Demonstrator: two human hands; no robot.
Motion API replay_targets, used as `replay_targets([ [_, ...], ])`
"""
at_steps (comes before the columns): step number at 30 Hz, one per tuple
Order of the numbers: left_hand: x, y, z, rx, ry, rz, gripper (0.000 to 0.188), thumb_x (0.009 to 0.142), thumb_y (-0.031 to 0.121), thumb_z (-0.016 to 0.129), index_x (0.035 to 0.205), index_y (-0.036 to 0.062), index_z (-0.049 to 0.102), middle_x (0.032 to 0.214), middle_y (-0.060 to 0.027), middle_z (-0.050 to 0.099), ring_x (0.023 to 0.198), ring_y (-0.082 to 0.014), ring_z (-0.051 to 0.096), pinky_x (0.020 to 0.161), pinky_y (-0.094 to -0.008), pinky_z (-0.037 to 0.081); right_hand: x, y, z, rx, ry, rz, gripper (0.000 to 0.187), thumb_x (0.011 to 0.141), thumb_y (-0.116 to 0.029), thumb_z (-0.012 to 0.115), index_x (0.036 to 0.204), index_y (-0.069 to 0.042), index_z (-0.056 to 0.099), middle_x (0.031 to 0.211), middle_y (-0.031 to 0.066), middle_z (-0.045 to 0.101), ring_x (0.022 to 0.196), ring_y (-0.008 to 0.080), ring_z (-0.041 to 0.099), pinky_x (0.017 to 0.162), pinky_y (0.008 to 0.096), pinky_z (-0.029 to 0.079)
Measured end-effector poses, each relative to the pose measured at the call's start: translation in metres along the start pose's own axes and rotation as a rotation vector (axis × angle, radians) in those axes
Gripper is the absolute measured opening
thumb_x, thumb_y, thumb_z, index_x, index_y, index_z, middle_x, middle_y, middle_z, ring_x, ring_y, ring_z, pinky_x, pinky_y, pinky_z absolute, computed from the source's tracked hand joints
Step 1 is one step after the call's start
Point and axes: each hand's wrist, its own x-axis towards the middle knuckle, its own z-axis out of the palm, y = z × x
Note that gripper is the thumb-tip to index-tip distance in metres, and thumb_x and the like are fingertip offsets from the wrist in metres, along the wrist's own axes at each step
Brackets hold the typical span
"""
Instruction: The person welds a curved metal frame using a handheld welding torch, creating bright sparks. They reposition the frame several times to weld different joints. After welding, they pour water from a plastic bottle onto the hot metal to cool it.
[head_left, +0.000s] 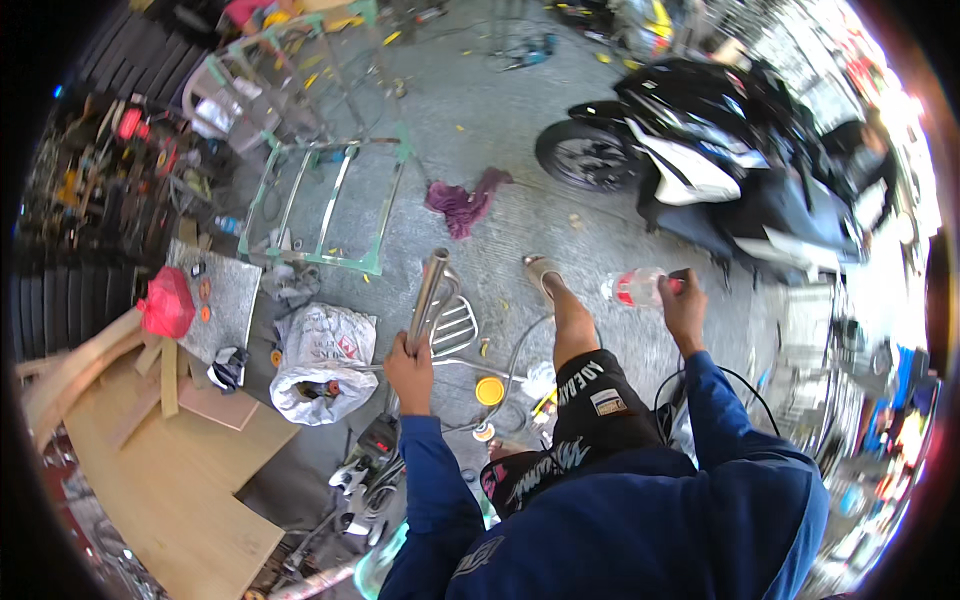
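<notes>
My left hand (408,375) is closed round a shiny metal tube frame (427,300), whose open pipe end points away from me. A grille of parallel bars (456,327) sits beside the pipe and seems part of the same piece. Off to the right, my right hand (686,312) grips a clear plastic bottle (637,288) by its red end. The bottle lies sideways in the air and has a red band. Below the frame, a yellow round lid (489,391) is on the floor near my feet.
A black and white motorcycle (700,170) stands at the right, with a person (868,165) behind it. At the left are a green-cornered metal frame (330,215), a white sack (325,350) and plywood (160,470). A purple rag (465,203) lies ahead; a hose (515,375) crosses the floor.
</notes>
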Motion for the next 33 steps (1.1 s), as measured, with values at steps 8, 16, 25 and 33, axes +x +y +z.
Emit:
replay_targets([
  [8, -0.056, 0.100, -0.066, -0.310, -0.128, 0.322, 0.042, 0.097, 0.020, 0.072, 0.071, 0.0016, 0.044, 0.057, -0.0111, 0.038, 0.052, -0.0248, 0.034, 0.051, -0.0424, 0.033, -0.274, 0.035, -0.210, -0.284, 0.118, 0.349, 0.036, 0.086, -0.031, 0.077, 0.102, -0.001, 0.065, 0.083, 0.0295, 0.071, 0.082, 0.0477, 0.071, 0.074, 0.0553, 0.054],
  [16, -0.158, 0.084, -0.064, -0.370, -0.383, 0.403, 0.057, 0.102, 0.037, 0.070, 0.068, -0.0026, 0.047, 0.059, -0.0073, 0.043, 0.058, -0.0206, 0.038, 0.057, -0.0442, 0.033, -0.513, 0.093, -0.244, -0.230, 0.274, 0.670, 0.041, 0.081, -0.035, 0.079, 0.105, -0.006, 0.065, 0.083, 0.0274, 0.071, 0.085, 0.0470, 0.070, 0.077, 0.0555, 0.055],
  [25, -0.293, 0.139, -0.017, -0.561, -0.698, 0.464, 0.055, 0.104, 0.039, 0.066, 0.068, 0.0016, 0.048, 0.062, -0.0028, 0.042, 0.058, -0.0160, 0.037, 0.053, -0.0385, 0.032, -0.777, 0.039, -0.269, 0.039, 0.477, 1.147, 0.039, 0.081, -0.037, 0.075, 0.104, -0.006, 0.069, 0.089, 0.0278, 0.072, 0.089, 0.0467, 0.071, 0.082, 0.0520, 0.056],
  [33, -0.466, 0.174, 0.007, -0.975, -0.975, 0.027, 0.051, 0.103, 0.036, 0.064, 0.064, 0.0143, 0.039, 0.059, -0.0001, 0.039, 0.050, -0.0121, 0.037, 0.050, -0.0328, 0.036, -0.947, 0.040, -0.249, -0.065, 0.463, 1.292, 0.040, 0.080, -0.038, 0.076, 0.103, -0.005, 0.068, 0.091, 0.0277, 0.073, 0.091, 0.0470, 0.071, 0.082, 0.0516, 0.055],
])
